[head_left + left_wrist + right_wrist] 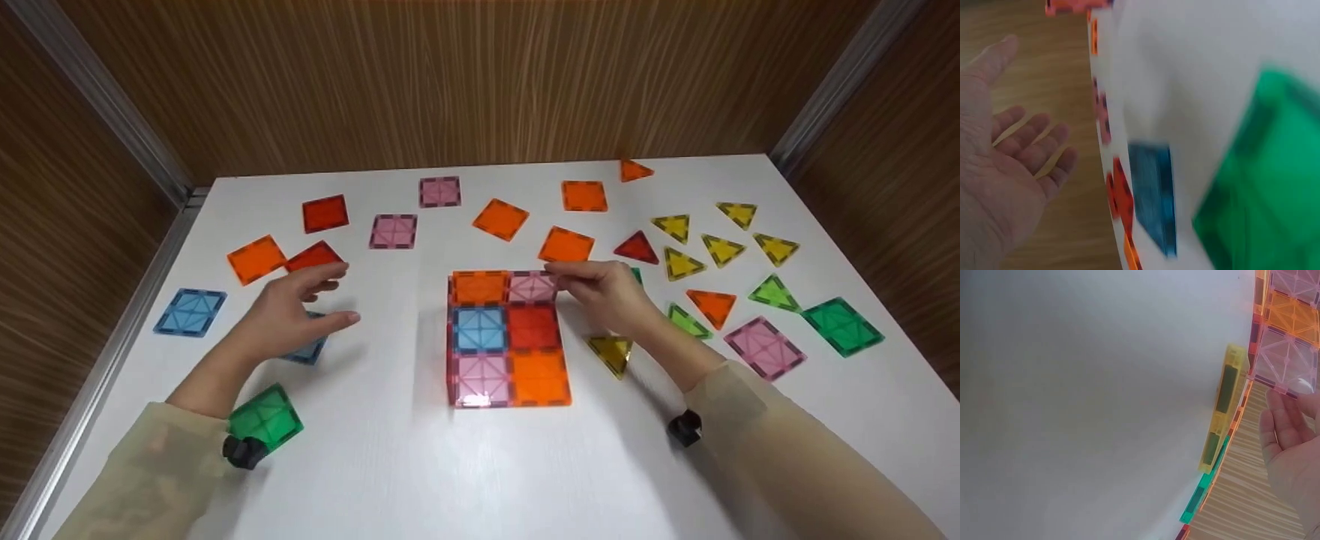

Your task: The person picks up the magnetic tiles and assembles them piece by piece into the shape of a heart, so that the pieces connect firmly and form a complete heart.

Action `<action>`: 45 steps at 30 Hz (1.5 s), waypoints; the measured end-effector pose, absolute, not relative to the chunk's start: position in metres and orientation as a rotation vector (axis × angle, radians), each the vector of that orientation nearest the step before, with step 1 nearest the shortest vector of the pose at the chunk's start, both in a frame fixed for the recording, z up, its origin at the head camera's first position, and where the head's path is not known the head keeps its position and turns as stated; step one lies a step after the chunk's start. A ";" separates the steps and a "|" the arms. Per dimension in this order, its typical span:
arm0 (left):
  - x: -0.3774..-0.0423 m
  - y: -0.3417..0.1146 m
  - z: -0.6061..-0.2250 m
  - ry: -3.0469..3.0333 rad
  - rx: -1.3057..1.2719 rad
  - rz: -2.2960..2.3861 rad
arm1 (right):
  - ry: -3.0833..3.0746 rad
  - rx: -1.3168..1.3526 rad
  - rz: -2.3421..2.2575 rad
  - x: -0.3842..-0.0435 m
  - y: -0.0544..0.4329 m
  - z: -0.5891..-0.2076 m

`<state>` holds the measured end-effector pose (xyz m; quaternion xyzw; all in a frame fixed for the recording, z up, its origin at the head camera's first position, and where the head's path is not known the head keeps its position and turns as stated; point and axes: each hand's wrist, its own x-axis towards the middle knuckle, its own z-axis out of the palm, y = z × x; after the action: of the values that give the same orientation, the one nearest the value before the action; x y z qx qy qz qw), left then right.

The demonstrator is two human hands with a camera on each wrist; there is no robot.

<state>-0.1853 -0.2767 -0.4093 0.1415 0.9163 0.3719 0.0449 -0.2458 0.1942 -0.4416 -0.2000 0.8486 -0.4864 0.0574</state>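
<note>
In the head view, a block of translucent square tiles stands mid-table. Its blue tile, red tile, lower pink tile and lower orange tile form a two-by-two face. Along the back edge run another orange tile and a pink tile. My right hand pinches that pink tile at its outer corner; in the right wrist view the fingertips meet the edge of a pink tile. My left hand hovers left of the block, fingers spread and holding nothing, over a partly hidden blue tile.
Loose square tiles lie to the left and behind, among them a green tile below my left wrist. Several yellow triangles are spread at the right, near a pink square and a green square. A wood-grain panel rises behind the table.
</note>
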 end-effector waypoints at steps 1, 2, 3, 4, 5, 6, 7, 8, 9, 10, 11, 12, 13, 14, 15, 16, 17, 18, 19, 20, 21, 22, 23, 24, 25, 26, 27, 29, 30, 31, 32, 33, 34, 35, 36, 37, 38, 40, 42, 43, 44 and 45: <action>-0.185 -0.286 -0.409 2.796 0.397 1.091 | 2.572 -0.615 -1.474 -0.246 0.194 -0.442; -0.184 -0.295 -0.408 2.788 0.360 1.044 | 2.575 -0.624 -1.471 -0.246 0.194 -0.442; -0.182 -0.302 -0.408 2.776 0.324 0.997 | 2.580 -0.633 -1.467 -0.246 0.194 -0.442; -0.181 -0.309 -0.408 2.762 0.289 0.946 | 2.584 -0.640 -1.463 -0.246 0.194 -0.442; -0.179 -0.315 -0.408 2.750 0.262 0.894 | 2.587 -0.646 -1.461 -0.246 0.194 -0.442; -0.178 -0.320 -0.409 2.742 0.251 0.847 | 2.589 -0.647 -1.460 -0.246 0.194 -0.442; -0.177 -0.323 -0.411 2.737 0.248 0.803 | 2.589 -0.646 -1.461 -0.245 0.194 -0.442; -0.176 -0.326 -0.412 2.732 0.245 0.767 | 2.588 -0.647 -1.463 -0.245 0.194 -0.442; -0.175 -0.328 -0.414 2.727 0.250 0.738 | 2.586 -0.644 -1.465 -0.245 0.194 -0.442; -0.174 -0.329 -0.416 2.726 0.257 0.712 | 2.582 -0.642 -1.469 -0.245 0.194 -0.441; -0.174 -0.329 -0.417 2.727 0.268 0.690 | 2.581 -0.640 -1.471 -0.245 0.194 -0.441; -0.174 -0.329 -0.419 2.730 0.280 0.676 | 2.580 -0.637 -1.471 -0.245 0.194 -0.441; -0.174 -0.329 -0.420 2.732 0.284 0.663 | 2.576 -0.636 -1.474 -0.245 0.194 -0.441; -0.174 -0.329 -0.421 2.731 0.282 0.654 | 2.574 -0.638 -1.475 -0.246 0.194 -0.442; -0.174 -0.328 -0.422 2.731 0.279 0.645 | 2.571 -0.637 -1.474 -0.246 0.194 -0.442; -0.173 -0.327 -0.423 2.731 0.276 0.634 | 2.567 -0.637 -1.476 -0.246 0.194 -0.442; -0.174 -0.326 -0.424 2.730 0.274 0.630 | 2.566 -0.633 -1.477 -0.246 0.195 -0.442; -0.174 -0.324 -0.424 2.726 0.273 0.627 | 2.564 -0.631 -1.480 -0.246 0.195 -0.442; -0.174 -0.322 -0.425 2.724 0.276 0.622 | 2.561 -0.627 -1.484 -0.245 0.195 -0.442; -0.174 -0.319 -0.426 2.722 0.277 0.619 | 2.560 -0.628 -1.486 -0.245 0.195 -0.442; -0.174 -0.316 -0.427 2.722 0.278 0.617 | 2.560 -0.629 -1.487 -0.245 0.195 -0.442; -0.173 -0.312 -0.427 2.724 0.280 0.614 | 2.563 -0.632 -1.486 -0.245 0.195 -0.442; -0.173 -0.308 -0.427 2.726 0.286 0.614 | 2.566 -0.637 -1.485 -0.245 0.195 -0.442; -0.172 -0.304 -0.427 2.727 0.292 0.617 | 2.568 -0.641 -1.482 -0.245 0.195 -0.442; -0.172 -0.299 -0.425 2.725 0.301 0.621 | 2.568 -0.642 -1.482 -0.245 0.194 -0.442; -0.171 -0.294 -0.423 2.719 0.315 0.633 | 2.570 -0.645 -1.481 -0.245 0.194 -0.442; -0.170 -0.289 -0.420 2.707 0.333 0.644 | 2.572 -0.642 -1.480 -0.245 0.194 -0.442; -0.167 -0.278 -0.413 2.669 0.381 0.675 | 2.575 -0.635 -1.480 -0.245 0.194 -0.441; -0.165 -0.272 -0.408 2.646 0.409 0.689 | 2.578 -0.631 -1.478 -0.245 0.194 -0.441; -0.161 -0.265 -0.403 2.621 0.441 0.702 | 2.577 -0.631 -1.481 -0.245 0.194 -0.441; -0.158 -0.259 -0.398 2.595 0.477 0.715 | 2.579 -0.631 -1.481 -0.245 0.193 -0.441; -0.153 -0.252 -0.393 2.569 0.516 0.720 | 2.580 -0.628 -1.479 -0.245 0.193 -0.442; -0.149 -0.245 -0.388 2.542 0.552 0.721 | 2.580 -0.623 -1.481 -0.245 0.193 -0.442; -0.144 -0.237 -0.384 2.520 0.580 0.720 | 2.580 -0.617 -1.481 -0.245 0.193 -0.441; -0.140 -0.228 -0.379 2.498 0.609 0.717 | 2.579 -0.610 -1.479 -0.245 0.193 -0.441; -0.135 -0.220 -0.375 2.477 0.642 0.713 | 2.579 -0.602 -1.478 -0.245 0.193 -0.441; -0.131 -0.212 -0.371 2.463 0.680 0.710 | 2.580 -0.604 -1.477 -0.245 0.193 -0.440; -0.122 -0.195 -0.365 2.453 0.759 0.704 | 2.578 -0.602 -1.476 -0.245 0.193 -0.440; -0.116 -0.181 -0.359 2.448 0.857 0.717 | 2.579 -0.605 -1.471 -0.245 0.193 -0.440; -0.114 -0.175 -0.357 2.447 0.908 0.725 | 2.579 -0.612 -1.470 -0.245 0.193 -0.440; -0.113 -0.169 -0.356 2.450 0.953 0.732 | 2.577 -0.609 -1.468 -0.245 0.193 -0.441; -0.113 -0.163 -0.355 2.451 0.990 0.736 | 2.576 -0.596 -1.462 -0.245 0.193 -0.441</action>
<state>-0.1128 -0.1632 -0.3546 0.3537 0.8757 0.2629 0.1973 -0.2449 0.1934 -0.4412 -0.1968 0.8511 -0.4831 0.0600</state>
